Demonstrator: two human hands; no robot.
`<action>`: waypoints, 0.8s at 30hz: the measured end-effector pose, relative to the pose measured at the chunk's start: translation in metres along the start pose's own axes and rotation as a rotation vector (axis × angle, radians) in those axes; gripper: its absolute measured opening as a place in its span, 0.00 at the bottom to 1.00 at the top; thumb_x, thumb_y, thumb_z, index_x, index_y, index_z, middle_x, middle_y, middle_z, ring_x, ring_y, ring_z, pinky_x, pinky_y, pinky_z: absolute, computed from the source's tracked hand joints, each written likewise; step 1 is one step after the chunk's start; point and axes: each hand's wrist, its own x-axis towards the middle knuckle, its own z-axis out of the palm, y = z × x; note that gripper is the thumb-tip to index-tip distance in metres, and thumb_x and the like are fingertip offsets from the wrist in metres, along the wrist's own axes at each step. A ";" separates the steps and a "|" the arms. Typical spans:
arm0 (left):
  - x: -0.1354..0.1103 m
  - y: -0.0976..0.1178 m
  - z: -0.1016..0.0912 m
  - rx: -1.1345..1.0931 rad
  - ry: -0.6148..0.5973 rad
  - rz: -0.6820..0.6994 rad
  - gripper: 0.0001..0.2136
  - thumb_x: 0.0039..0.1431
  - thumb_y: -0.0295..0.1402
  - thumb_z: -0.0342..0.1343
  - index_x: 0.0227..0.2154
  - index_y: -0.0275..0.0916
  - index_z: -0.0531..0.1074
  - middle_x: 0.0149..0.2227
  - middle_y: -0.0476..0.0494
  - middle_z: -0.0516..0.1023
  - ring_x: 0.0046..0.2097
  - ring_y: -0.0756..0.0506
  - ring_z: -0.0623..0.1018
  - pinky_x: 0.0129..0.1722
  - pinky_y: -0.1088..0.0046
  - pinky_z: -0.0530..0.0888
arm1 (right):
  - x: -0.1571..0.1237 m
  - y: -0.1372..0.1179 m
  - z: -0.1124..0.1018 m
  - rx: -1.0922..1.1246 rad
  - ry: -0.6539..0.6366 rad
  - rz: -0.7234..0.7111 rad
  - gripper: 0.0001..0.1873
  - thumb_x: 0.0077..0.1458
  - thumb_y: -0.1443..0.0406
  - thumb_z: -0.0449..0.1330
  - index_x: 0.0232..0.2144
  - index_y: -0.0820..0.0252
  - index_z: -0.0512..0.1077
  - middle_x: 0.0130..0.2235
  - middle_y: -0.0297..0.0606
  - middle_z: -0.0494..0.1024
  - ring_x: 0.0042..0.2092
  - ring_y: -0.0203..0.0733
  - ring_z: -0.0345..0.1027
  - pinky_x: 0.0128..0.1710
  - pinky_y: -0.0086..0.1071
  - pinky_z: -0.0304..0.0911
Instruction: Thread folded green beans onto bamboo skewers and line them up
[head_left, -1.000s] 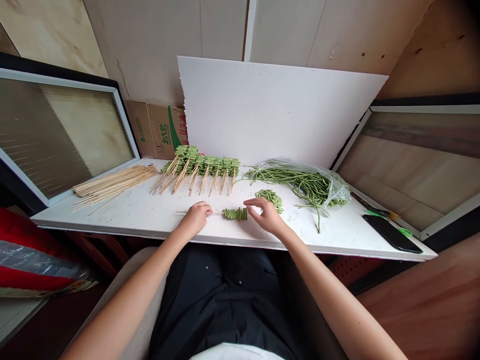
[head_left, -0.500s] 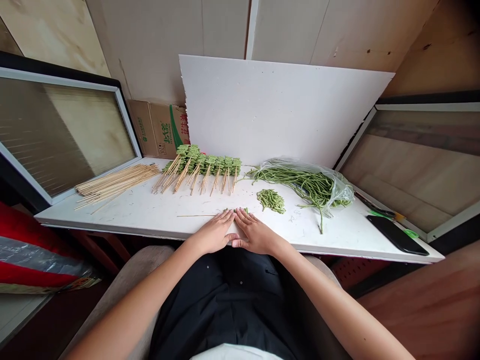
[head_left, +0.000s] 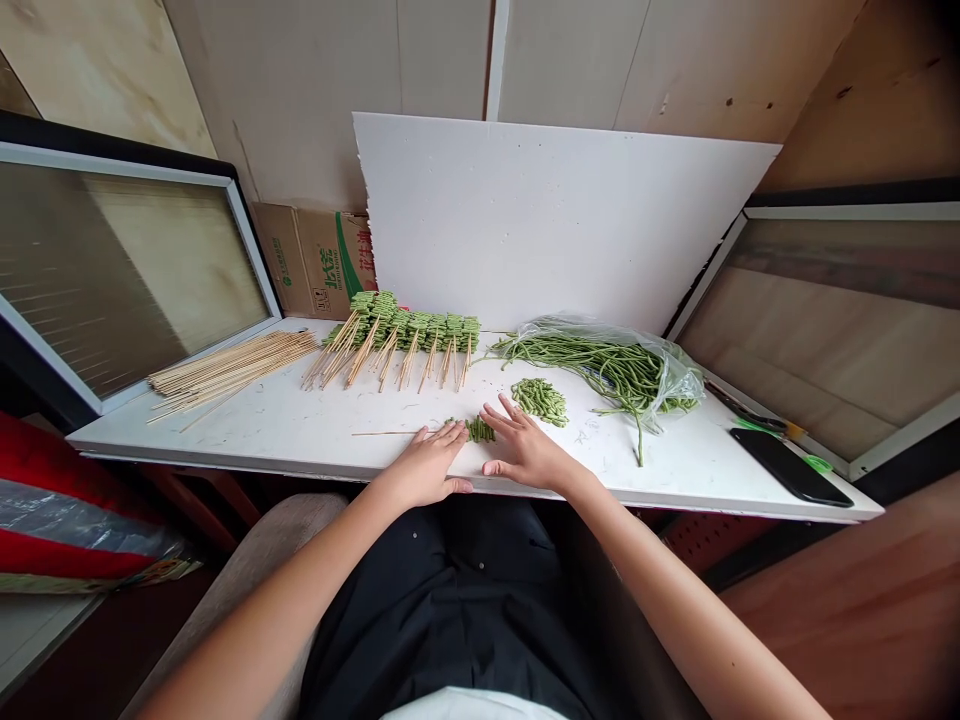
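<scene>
A short row of cut green bean pieces (head_left: 480, 430) lies near the table's front edge, between my two hands. My left hand (head_left: 429, 462) rests over the row's left end with its fingers stretched out, hiding part of it. From under that hand a thin wooden skewer (head_left: 379, 433) sticks out to the left. My right hand (head_left: 526, 447) is spread just right of the row, its fingertips close to a small heap of cut bean pieces (head_left: 540, 401). Whether the skewer runs through the pieces I cannot make out.
Finished bean skewers (head_left: 420, 328) are stacked at the back, left of centre. Loose skewers (head_left: 236, 362) lie at the left. Long beans (head_left: 600, 362) spill from a clear plastic bag (head_left: 679, 385). A black phone (head_left: 787, 467) is at the right, and a carton (head_left: 307, 262) stands behind.
My right hand has lifted off the row and shifted right, apart from my left hand, uncovering the bean pieces. My left hand has stayed nearly in place.
</scene>
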 end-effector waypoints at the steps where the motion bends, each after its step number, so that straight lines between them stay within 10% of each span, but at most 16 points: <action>1: 0.000 0.001 0.000 0.004 0.004 -0.001 0.40 0.69 0.53 0.56 0.76 0.40 0.50 0.78 0.33 0.46 0.78 0.35 0.51 0.75 0.46 0.51 | 0.001 -0.002 0.002 -0.025 -0.010 -0.002 0.56 0.61 0.33 0.56 0.76 0.61 0.54 0.76 0.52 0.55 0.79 0.66 0.30 0.74 0.65 0.43; 24: 0.004 0.005 0.006 0.028 0.171 0.014 0.41 0.65 0.57 0.59 0.73 0.42 0.58 0.75 0.32 0.59 0.75 0.32 0.61 0.71 0.49 0.60 | 0.005 -0.006 0.003 -0.137 0.074 -0.124 0.38 0.67 0.39 0.55 0.68 0.55 0.72 0.66 0.47 0.75 0.77 0.65 0.46 0.73 0.64 0.47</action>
